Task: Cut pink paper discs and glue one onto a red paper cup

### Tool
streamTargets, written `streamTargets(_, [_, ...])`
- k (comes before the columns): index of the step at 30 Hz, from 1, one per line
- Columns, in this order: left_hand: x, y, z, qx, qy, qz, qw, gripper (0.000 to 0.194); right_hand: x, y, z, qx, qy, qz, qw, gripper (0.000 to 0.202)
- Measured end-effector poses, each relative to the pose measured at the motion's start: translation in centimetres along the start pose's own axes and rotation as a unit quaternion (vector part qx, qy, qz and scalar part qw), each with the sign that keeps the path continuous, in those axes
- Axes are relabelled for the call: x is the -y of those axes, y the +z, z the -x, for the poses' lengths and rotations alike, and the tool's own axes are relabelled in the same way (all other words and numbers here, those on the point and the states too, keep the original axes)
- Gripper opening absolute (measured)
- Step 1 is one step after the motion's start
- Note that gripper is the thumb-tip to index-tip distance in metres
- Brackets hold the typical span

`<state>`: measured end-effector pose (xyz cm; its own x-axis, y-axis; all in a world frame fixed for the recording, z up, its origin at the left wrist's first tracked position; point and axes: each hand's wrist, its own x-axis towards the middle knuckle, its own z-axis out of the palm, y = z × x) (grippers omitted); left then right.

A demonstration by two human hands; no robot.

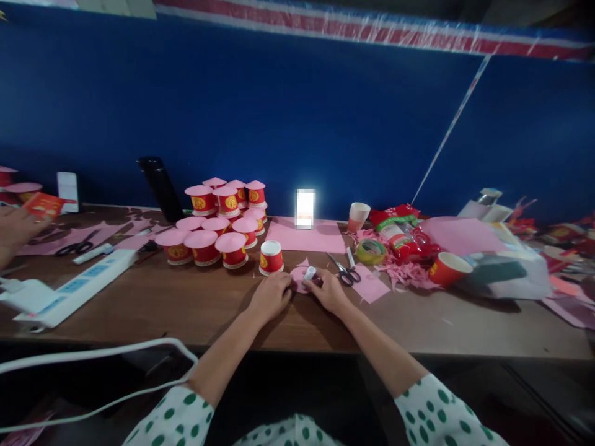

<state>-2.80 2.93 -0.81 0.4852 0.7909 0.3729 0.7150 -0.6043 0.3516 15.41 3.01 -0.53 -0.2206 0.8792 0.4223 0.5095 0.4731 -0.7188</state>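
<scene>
Between my hands a cut piece of pink paper (300,272) lies on the brown table. My left hand (272,294) is closed at its left edge, its fingertips on the paper. My right hand (329,291) grips a small white glue stick (309,272) over the paper. Just behind my left hand stands an upright red paper cup (271,257) with a white top. Black-handled scissors (348,274) and a pink paper scrap (370,284) lie to the right of my right hand.
Several red cups with pink paper tops (201,248) stand at the left. Behind are a pink sheet (305,235) and a lit phone (305,209). A power strip (79,291) and another person's hand (16,229) are far left; tape (370,251) and a tipped cup (450,270) are right.
</scene>
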Motion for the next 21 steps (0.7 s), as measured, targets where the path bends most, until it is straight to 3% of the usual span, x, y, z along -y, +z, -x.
streamTargets(6, [-0.11, -0.06, 0.01, 0.004, -0.005, -0.003, 1.000, 0.021, 0.54, -0.32, 0.19, 0.026, -0.019, 0.057, 0.998, 0.024])
streamTargets(10, [-0.17, -0.05, -0.04, 0.006, -0.005, -0.001, 1.000, 0.020, 0.16, -0.61, 0.05, 0.054, 0.009, -0.048, 0.997, 0.027])
streamTargets(14, [-0.03, 0.08, -0.04, 0.001, -0.001, -0.006, 1.000, 0.021, -0.37, -0.52, -0.07, 0.002, 0.041, -0.130, 0.991, 0.029])
streamTargets(21, [-0.23, -0.13, -0.05, 0.005, -0.005, 0.002, 1.000, 0.022, -0.12, -0.24, 0.05, -0.038, 0.017, -0.018, 0.999, 0.016])
